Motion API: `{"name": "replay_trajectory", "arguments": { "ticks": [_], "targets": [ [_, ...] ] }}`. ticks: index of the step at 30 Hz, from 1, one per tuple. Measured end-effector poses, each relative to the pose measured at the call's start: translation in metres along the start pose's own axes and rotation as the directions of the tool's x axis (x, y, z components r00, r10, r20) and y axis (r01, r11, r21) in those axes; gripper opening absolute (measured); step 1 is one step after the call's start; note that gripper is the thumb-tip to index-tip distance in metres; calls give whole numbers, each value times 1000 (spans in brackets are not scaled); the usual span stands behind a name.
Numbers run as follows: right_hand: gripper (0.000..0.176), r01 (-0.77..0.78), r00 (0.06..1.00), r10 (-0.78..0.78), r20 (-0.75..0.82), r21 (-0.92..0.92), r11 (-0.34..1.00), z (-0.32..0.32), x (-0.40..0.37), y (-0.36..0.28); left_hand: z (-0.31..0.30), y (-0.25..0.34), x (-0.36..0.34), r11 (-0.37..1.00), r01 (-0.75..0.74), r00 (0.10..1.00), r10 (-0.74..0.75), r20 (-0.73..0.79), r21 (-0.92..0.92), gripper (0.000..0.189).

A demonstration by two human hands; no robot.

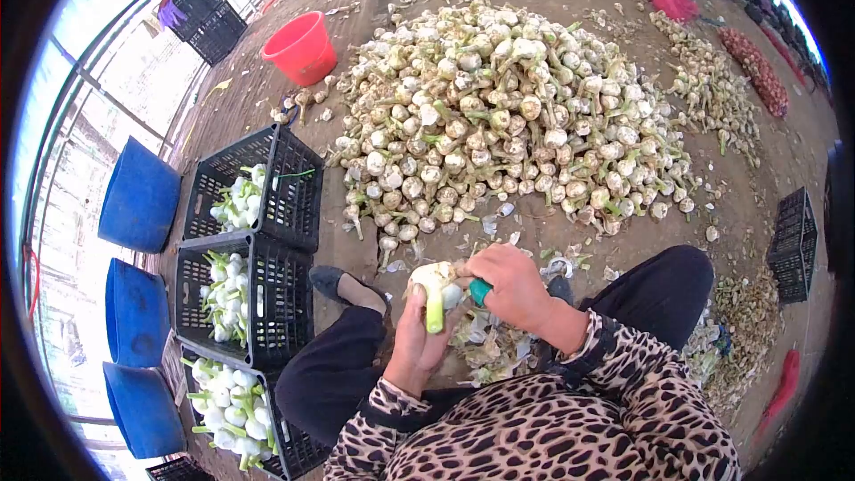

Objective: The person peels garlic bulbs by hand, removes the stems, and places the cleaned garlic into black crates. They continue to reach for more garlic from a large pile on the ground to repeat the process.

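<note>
The person is sitting on the ground with both hands working just above the lap. The left hand [417, 338] is gripping a garlic bulb [434, 278], with fingers closed around the bulb's green stalk [434, 313], which is pointing down toward the body. The right hand [512, 285] is clenching a teal-handled tool [480, 292] and pressing it against the right side of the bulb; the working end is hidden behind the bulb and fingers, so its type cannot be determined. The bulb is sitting between the two hands, above a scatter of peelings [485, 343] lying on the ground between the knees. A large pile of untrimmed garlic [508, 116] is spreading across the ground directly ahead, near the hands but not touching them. Three black crates are standing in a row to the person's left: the far crate [294, 205], the middle crate [280, 303] and the near crate [289, 445], each holding white trimmed bulbs with green stalks. A red bucket [301, 49] is standing beyond the crates, beside the pile's left edge. Blue containers [138, 196] are lining the far left. A dark shoe [334, 283] is resting just beside the middle crate. A red mesh sack [757, 71] of bulbs is lying well apart at the upper right.
</note>
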State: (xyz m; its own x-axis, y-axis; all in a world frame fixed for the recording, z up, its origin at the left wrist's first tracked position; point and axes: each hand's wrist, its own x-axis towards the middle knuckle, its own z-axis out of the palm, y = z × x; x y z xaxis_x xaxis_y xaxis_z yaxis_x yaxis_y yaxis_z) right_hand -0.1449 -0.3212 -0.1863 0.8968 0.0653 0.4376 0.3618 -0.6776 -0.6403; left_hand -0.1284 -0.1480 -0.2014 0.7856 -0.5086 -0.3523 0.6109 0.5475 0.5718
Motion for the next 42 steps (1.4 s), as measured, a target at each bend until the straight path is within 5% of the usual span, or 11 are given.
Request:
{"name": "replay_trajectory", "arguments": {
  "ticks": [9,15,19,24,28,34,37,42],
  "targets": [
    [21,190,981,-177,75,-235,953,-6,4,2,-8,4,-5,996,87,995,-87,-41,-3,42],
    [18,-138,987,154,37,-278,951,-9,9,33,-6,1,-11,988,148,989,-147,-28,32,45],
    [27,-485,864,420,278,236,842,-15,4,-5,-6,0,-4,996,68,993,-73,-88,-55,46],
    [16,-360,932,356,65,265,894,10,-11,-11,-6,-7,-2,999,-38,996,36,-76,-33,42],
    [16,-209,978,203,51,136,969,11,-13,-5,-8,-12,0,989,-132,990,134,-30,61,45],
    [19,-9,997,19,74,-136,991,7,-10,-4,-1,-3,-4,995,42,984,-58,-171,-94,42],
    [20,11,998,3,68,-204,979,-1,-2,10,-7,-2,-7,984,159,987,-159,-3,-76,45],
    [20,-19,999,34,42,-320,947,6,2,38,-8,-6,-6,964,238,971,-233,-52,116,54]
  ]
}}
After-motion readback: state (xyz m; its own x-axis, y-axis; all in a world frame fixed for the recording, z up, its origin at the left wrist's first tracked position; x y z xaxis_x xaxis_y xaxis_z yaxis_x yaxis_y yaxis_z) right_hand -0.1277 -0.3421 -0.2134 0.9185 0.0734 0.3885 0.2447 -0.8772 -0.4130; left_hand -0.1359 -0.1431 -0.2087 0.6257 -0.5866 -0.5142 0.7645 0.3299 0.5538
